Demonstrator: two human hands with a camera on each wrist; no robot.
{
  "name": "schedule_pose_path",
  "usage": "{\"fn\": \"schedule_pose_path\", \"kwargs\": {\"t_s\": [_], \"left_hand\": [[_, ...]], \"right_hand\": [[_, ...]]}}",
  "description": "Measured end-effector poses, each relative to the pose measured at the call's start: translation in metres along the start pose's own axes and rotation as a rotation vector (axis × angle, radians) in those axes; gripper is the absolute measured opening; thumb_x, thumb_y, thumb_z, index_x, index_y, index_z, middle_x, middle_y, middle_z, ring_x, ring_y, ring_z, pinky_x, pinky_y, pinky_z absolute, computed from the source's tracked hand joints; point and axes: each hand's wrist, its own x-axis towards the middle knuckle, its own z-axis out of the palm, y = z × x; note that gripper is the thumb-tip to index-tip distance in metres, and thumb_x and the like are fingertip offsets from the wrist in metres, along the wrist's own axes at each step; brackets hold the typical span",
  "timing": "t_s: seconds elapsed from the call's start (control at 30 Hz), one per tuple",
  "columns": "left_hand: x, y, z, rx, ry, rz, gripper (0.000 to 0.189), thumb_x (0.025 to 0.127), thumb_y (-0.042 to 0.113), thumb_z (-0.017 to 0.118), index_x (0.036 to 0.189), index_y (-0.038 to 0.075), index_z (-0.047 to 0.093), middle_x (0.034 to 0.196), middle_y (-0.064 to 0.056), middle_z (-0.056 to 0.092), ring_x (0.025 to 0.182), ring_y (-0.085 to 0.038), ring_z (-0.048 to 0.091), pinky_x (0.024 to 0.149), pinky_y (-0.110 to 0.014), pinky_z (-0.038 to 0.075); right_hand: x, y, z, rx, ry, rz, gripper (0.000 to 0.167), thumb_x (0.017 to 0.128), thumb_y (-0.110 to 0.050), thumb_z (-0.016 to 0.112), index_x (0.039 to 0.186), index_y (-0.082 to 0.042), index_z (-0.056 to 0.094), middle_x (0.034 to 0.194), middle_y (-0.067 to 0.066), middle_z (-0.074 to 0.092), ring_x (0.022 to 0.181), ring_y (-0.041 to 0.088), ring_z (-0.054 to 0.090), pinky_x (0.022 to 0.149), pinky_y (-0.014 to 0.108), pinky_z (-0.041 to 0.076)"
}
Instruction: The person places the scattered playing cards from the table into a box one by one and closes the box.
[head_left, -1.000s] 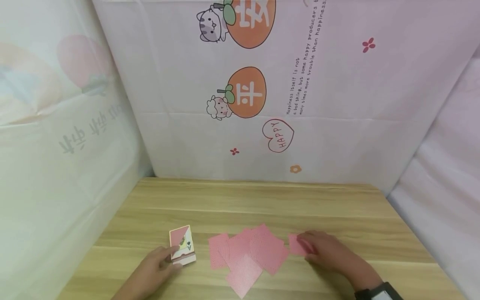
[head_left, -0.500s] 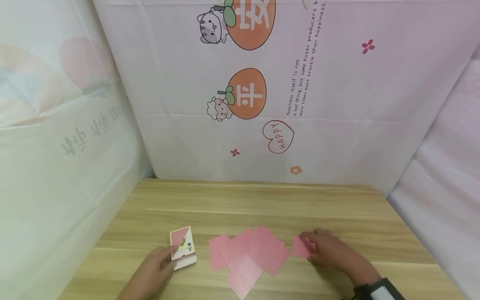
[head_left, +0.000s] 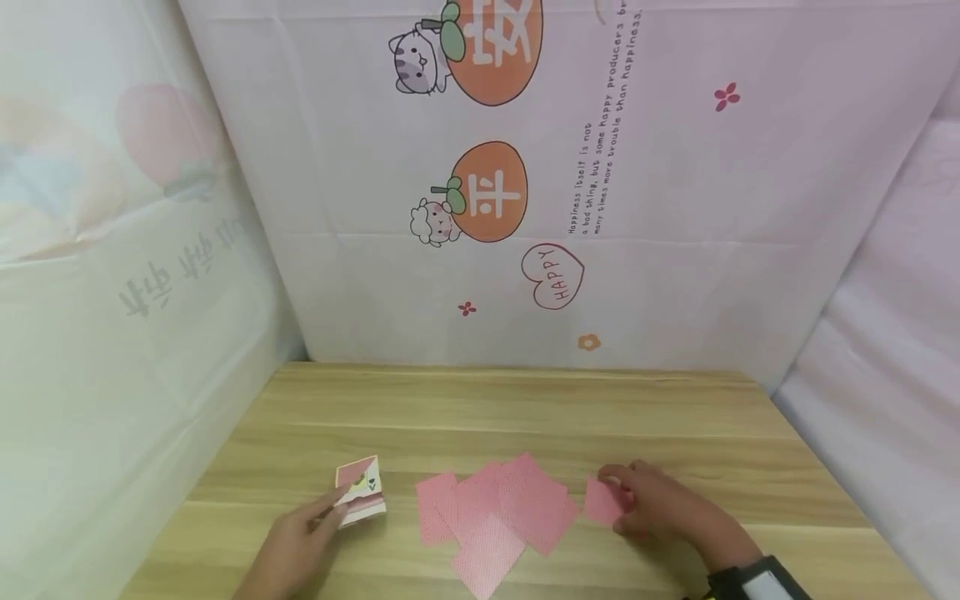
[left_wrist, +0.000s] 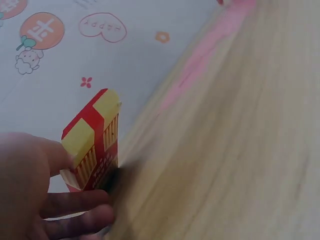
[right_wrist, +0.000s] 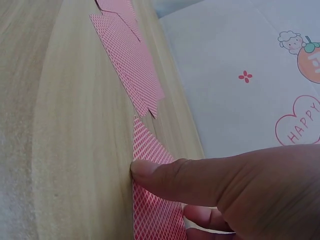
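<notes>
My left hand [head_left: 294,540] grips a small playing-card box [head_left: 363,490] at the left of the table. An ace and a red back are printed on its face in the head view. The left wrist view shows the box's red and yellow side [left_wrist: 100,140], tilted, between thumb and fingers. On the right, my right hand [head_left: 663,507] pinches a red-backed playing card [right_wrist: 156,217], its thumb on one edge and fingers at the other. Whether more cards lie under it cannot be told. Between the hands, several playing cards [head_left: 480,508] lie face down, overlapping.
The wooden tabletop [head_left: 525,404] reaches back to a white printed cloth [head_left: 375,292]. More white cloth hangs along the left side [head_left: 150,375] and the right side [head_left: 885,358].
My left hand has tilted the card box and shifted it slightly left. The card at my right hand has moved a little to the right, away from the spread.
</notes>
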Motion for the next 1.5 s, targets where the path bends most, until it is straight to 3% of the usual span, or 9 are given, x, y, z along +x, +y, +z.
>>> {"fn": "schedule_pose_path", "kwargs": {"t_s": [0.13, 0.3, 0.5, 0.73, 0.87, 1.03, 1.13, 1.3, 1.5], "left_hand": [[0.003, 0.0, -0.001, -0.349, -0.077, -0.131, 0.052, 0.101, 0.031, 0.062, 0.146, 0.008, 0.052, 0.101, -0.013, 0.072, 0.074, -0.022, 0.069, 0.064, -0.033, 0.06], [0.008, -0.003, -0.002, -0.661, -0.175, -0.182, 0.068, 0.101, 0.028, 0.062, 0.153, -0.003, 0.033, 0.118, -0.02, 0.067, 0.096, -0.029, 0.071, 0.081, -0.038, 0.062], [0.012, -0.007, -0.005, -0.803, -0.279, -0.185, 0.077, 0.097, 0.011, 0.065, 0.155, -0.001, 0.016, 0.132, -0.021, 0.055, 0.105, -0.025, 0.066, 0.091, -0.036, 0.058], [0.016, -0.011, -0.005, -0.863, -0.469, -0.136, 0.081, 0.098, 0.007, 0.061, 0.158, 0.003, 0.006, 0.163, -0.027, 0.014, 0.116, -0.021, 0.06, 0.097, -0.033, 0.054], [0.019, -0.013, -0.003, -0.902, -0.528, -0.131, 0.072, 0.097, 0.003, 0.061, 0.154, 0.005, 0.016, 0.164, -0.02, 0.019, 0.119, -0.021, 0.059, 0.101, -0.037, 0.053], [0.02, -0.01, -0.001, -0.88, -0.493, -0.14, 0.072, 0.094, 0.003, 0.065, 0.151, 0.007, 0.023, 0.166, -0.026, 0.006, 0.121, -0.025, 0.058, 0.1, -0.041, 0.054], [0.02, -0.008, 0.004, -0.85, -0.412, -0.128, 0.077, 0.092, 0.002, 0.067, 0.152, 0.004, 0.019, 0.16, -0.031, 0.022, 0.122, -0.027, 0.059, 0.1, -0.042, 0.054], [0.021, 0.002, 0.01, -0.853, -0.284, -0.114, 0.068, 0.086, -0.004, 0.07, 0.142, 0.001, 0.031, 0.152, -0.033, 0.033, 0.121, -0.03, 0.059, 0.097, -0.042, 0.056], [0.023, 0.017, 0.016, -0.847, -0.255, -0.061, 0.062, 0.083, -0.009, 0.071, 0.132, 0.003, 0.036, 0.137, -0.025, 0.049, 0.114, -0.026, 0.063, 0.094, -0.04, 0.057]], "right_hand": [[0.0, -0.001, 0.002, 0.003, 0.009, 0.02, 0.08, 0.07, -0.026, 0.091, 0.141, -0.014, 0.056, 0.105, 0.006, 0.058, 0.094, 0.021, 0.054, 0.077, 0.043, 0.05], [0.0, 0.0, 0.004, 0.003, 0.026, -0.017, 0.08, 0.071, -0.024, 0.09, 0.141, -0.008, 0.055, 0.113, 0.008, 0.064, 0.102, 0.025, 0.056, 0.086, 0.048, 0.05], [0.002, 0.0, 0.002, 0.057, 0.003, 0.002, 0.054, 0.086, -0.012, 0.079, 0.137, -0.01, 0.06, 0.101, -0.001, 0.063, 0.088, 0.016, 0.053, 0.073, 0.032, 0.049], [-0.005, -0.006, -0.008, 0.087, 0.013, -0.058, 0.039, 0.09, -0.004, 0.072, 0.128, -0.007, 0.064, 0.094, -0.002, 0.064, 0.08, 0.005, 0.055, 0.065, 0.025, 0.049], [-0.008, -0.011, -0.012, 0.1, -0.004, -0.053, 0.031, 0.091, -0.008, 0.073, 0.122, -0.01, 0.067, 0.092, -0.005, 0.064, 0.08, 0.005, 0.056, 0.066, 0.025, 0.049], [-0.01, -0.013, -0.013, 0.112, 0.011, -0.042, 0.014, 0.093, -0.018, 0.073, 0.106, -0.017, 0.068, 0.088, -0.008, 0.064, 0.079, 0.004, 0.057, 0.066, 0.025, 0.049], [-0.01, -0.013, -0.013, 0.15, 0.018, -0.041, 0.011, 0.096, -0.022, 0.07, 0.104, -0.017, 0.066, 0.088, -0.007, 0.065, 0.077, 0.005, 0.057, 0.063, 0.025, 0.049], [-0.009, -0.023, -0.014, 0.32, 0.013, -0.062, 0.021, 0.101, -0.028, 0.064, 0.114, -0.012, 0.063, 0.093, 0.0, 0.069, 0.068, 0.01, 0.059, 0.055, 0.026, 0.052], [-0.007, -0.049, -0.014, 0.523, 0.005, -0.161, 0.028, 0.102, -0.025, 0.061, 0.125, -0.008, 0.06, 0.096, 0.006, 0.071, 0.064, 0.015, 0.062, 0.051, 0.032, 0.054]]}}
